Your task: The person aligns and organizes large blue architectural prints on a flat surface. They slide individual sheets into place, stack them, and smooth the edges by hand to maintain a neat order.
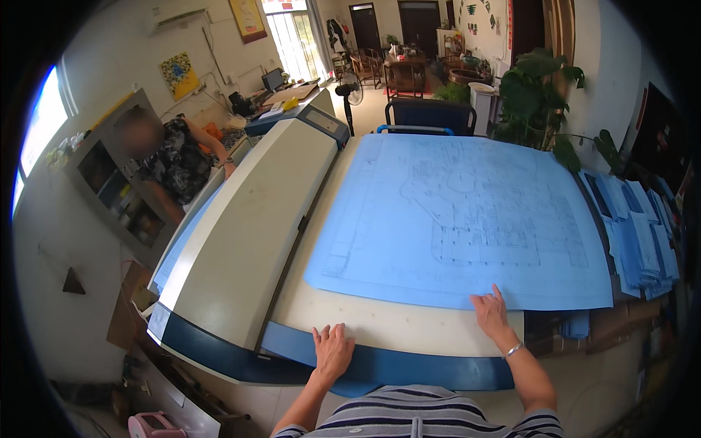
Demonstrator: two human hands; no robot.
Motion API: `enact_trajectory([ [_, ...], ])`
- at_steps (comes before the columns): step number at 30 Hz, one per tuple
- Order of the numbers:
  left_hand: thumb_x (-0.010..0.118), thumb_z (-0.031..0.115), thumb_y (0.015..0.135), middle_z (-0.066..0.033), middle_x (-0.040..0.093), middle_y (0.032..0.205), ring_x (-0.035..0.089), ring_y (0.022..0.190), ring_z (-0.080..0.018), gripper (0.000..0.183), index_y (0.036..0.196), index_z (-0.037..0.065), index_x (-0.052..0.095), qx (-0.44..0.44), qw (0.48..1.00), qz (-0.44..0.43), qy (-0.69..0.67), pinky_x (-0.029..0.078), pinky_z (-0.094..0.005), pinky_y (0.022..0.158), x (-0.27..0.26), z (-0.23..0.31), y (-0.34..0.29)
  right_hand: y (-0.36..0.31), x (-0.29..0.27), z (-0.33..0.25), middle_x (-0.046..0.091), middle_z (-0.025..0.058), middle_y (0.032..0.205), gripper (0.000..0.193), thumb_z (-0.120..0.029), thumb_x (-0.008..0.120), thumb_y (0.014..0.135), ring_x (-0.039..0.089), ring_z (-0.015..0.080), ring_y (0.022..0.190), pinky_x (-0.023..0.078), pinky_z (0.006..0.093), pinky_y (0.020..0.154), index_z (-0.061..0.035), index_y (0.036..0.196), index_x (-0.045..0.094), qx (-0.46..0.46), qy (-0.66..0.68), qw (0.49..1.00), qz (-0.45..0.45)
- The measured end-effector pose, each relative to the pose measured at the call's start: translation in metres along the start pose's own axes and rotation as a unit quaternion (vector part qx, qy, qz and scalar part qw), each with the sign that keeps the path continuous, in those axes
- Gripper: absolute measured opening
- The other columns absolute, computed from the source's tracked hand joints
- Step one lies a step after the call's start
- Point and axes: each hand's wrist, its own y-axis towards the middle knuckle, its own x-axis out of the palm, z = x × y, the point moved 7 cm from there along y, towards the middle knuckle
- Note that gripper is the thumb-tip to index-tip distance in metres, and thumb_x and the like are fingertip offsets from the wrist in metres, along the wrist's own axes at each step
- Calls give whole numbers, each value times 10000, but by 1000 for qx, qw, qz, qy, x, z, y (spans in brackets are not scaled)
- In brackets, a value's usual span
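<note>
A large blue sheet [380, 241] printed with a line drawing lies over the cream feed table of a wide-format plan printer [241, 219]. My right hand [493, 315], a silver bangle on its wrist, is at the sheet's near edge. Its index finger is raised apart from the thumb, and the other fingers are partly hidden. My left hand [334, 352] rests flat, fingers spread, on the table's blue front strip [409, 365], apart from the sheet.
Folded blue sheets [639, 233] are stacked at the right. Beyond the printer at the left, a person [186, 157] stands by a grey cabinet [120, 182]. A potted plant [537, 95], a black fan [349, 95] and wooden chairs [405, 77] are farther back. A pink stool [155, 425] stands at the lower left.
</note>
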Motion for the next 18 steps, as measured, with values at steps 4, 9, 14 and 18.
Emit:
enact_trajectory([
  [4, 660, 277, 913, -188, 572, 1371, 452, 1347, -408, 550, 1355, -14, 508, 74, 997, 13, -19, 212, -634, 1172, -8, 29, 17, 2, -1, 1, 715, 88, 1051, 267, -49, 657, 806, 660, 263, 950, 366, 558, 1131, -82, 1069, 685, 28, 35, 999, 1],
  [9, 697, 203, 892, -162, 555, 1402, 455, 1355, -384, 566, 1377, 2, 487, 173, 984, 27, -14, 220, -594, 1190, -11, 68, 45, -9, -13, 8, 710, 59, 1162, 291, -68, 638, 835, 651, 242, 1073, 360, 561, 1131, -112, 1119, 687, 60, 55, 997, 17],
  [14, 702, 157, 875, -198, 496, 1456, 420, 1390, -400, 596, 1398, -3, 464, 246, 968, 43, -13, 220, -574, 1201, 20, 81, 79, 0, -7, 22, 719, 93, 924, 161, -3, 623, 820, 671, 307, 891, 488, 490, 955, -83, 939, 697, 101, 120, 987, 21],
  [18, 682, 81, 855, -231, 397, 1536, 357, 1435, -429, 625, 1427, 4, 442, 297, 947, 124, 17, 241, -562, 1200, 10, 104, 104, 11, -19, 19, 701, 107, 828, 166, 22, 597, 809, 666, 331, 831, 518, 451, 876, -84, 885, 700, 141, 168, 971, 99],
])
